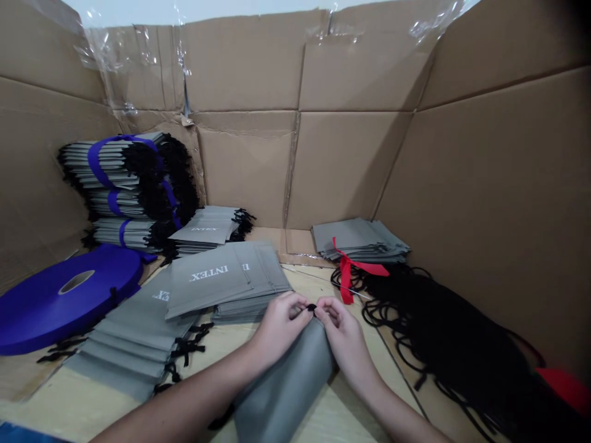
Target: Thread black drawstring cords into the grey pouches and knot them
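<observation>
A grey fabric drawstring pouch (289, 381) slants up from the bottom edge, its top corner between my hands. At that corner sits a small dark loop or knot of black cord (312, 307). My left hand (282, 323) pinches the cord from the left, thumb against fingers. From the right, my right hand (342, 332) pinches the same spot, fingertips nearly meeting the left ones. Just beyond my left hand lies a stack of grey pouches (221, 277) printed INTEX. The fingertips partly cover the cord.
Purple-banded bundles of pouches (115, 163) are piled at back left, behind a purple ribbon roll (74, 289). Corded pouches (133, 338) fan out at left. Grey pouches (355, 237), a red ribbon (346, 271) and black cords (443, 326) lie right. Cardboard walls (351, 166) enclose the table.
</observation>
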A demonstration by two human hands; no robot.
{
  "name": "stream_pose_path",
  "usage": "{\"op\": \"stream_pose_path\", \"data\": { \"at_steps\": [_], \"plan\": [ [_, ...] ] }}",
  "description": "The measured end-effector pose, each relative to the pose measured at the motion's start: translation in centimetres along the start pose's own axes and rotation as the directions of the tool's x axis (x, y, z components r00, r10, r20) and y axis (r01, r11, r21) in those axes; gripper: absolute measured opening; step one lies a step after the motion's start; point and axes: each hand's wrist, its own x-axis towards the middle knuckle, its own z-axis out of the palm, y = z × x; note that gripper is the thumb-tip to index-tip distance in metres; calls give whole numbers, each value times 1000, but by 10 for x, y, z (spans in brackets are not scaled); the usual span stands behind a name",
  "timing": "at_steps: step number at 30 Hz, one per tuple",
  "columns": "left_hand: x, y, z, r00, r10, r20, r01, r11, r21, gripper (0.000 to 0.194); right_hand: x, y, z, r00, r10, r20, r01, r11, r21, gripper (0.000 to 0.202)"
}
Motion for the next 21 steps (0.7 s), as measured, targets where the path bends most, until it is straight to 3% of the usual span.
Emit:
{"op": "stream_pose_path", "data": {
  "at_steps": [4, 10, 15, 21],
  "plan": [
    [-3, 5, 1, 997, 72, -40, -68, 994, 87, 6, -6, -3, 4, 998, -60, -26, 59, 997, -49, 18],
    [-5, 9, -1, 991, 134, -12, -130, 974, 188, 6, -9, -5, 10, 1000, -6, 9, 6, 1000, 2, 18],
    [-3, 10, 0, 994, 107, -34, -98, 974, 202, 8, -8, -4, 8, 998, 20, 61, -23, 999, 44, 18],
    [-2, 9, -3, 996, 9, -93, 4, 991, 136, 9, -7, -6, 6, 997, -65, 28, 64, 997, 31, 16]
  ]
}}
